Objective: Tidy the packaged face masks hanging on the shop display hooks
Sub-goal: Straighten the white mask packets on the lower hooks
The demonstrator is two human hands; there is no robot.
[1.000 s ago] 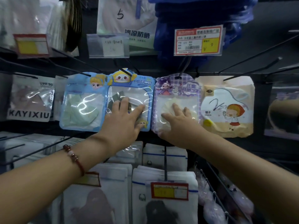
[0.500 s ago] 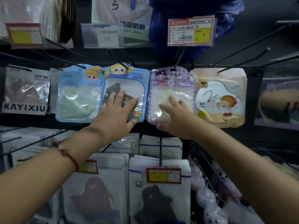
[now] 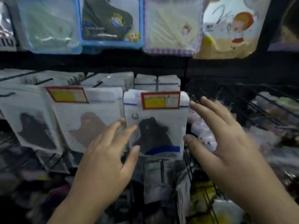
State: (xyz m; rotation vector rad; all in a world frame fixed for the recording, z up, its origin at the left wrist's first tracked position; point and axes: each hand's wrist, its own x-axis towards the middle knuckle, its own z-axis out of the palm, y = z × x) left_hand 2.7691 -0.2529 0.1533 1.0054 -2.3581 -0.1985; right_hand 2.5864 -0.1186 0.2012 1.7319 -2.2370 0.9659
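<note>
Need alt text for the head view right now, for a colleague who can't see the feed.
Two open hands, left hand and right hand, flank a white plastic mask packet with a black mask inside, hanging under a red-and-yellow price tag. Whether either hand touches it is unclear. Above hangs a blue-bordered cartoon packet.

shop, hooked mask packets (image 3: 156, 126), price tags (image 3: 160, 100)

Light: dim, bluish, source not visible.
Glare: soft sheen on the top packs (image 3: 111, 21).
Shadow: the black band under the top row and the lower shelves are nearly lost.
Blur: strongest on the right hand (image 3: 224, 139) and right edge; price tag (image 3: 160, 100) unreadable.
Distortion: wide-angle stretch at the edges.
</note>
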